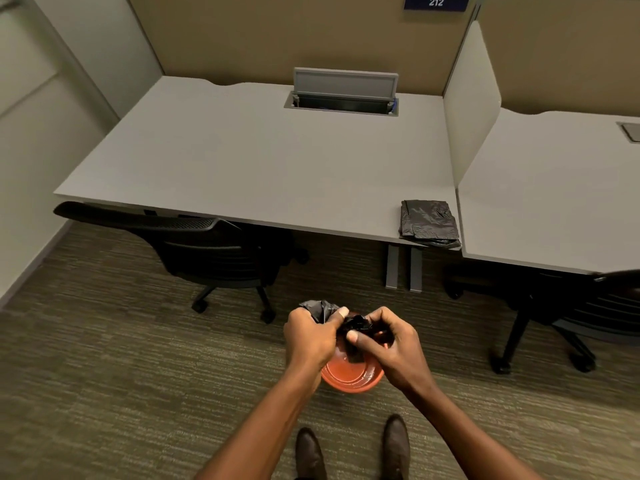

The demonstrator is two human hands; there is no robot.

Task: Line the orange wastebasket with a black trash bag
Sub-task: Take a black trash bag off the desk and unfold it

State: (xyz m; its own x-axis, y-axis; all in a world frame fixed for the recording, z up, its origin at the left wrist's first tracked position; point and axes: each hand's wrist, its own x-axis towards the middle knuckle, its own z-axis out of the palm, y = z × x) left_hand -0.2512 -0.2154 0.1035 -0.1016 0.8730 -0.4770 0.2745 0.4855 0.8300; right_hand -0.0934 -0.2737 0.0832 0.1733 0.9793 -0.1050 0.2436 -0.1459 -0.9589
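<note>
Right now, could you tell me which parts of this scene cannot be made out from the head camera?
- Orange wastebasket: its far rim and most of its inside, covered by both hands.
- Black trash bag: bunched between the left hand and right hand, so its opening cannot be told.
- Folded bags on the desk: how many, too stacked to count.
- Right chair: cut off by the frame edge.

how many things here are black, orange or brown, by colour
black: 4, the trash bag in the hands, the folded bags on the desk, chair, chair
orange: 1, the wastebasket
brown: 2, shoe, shoe
total: 7
</note>
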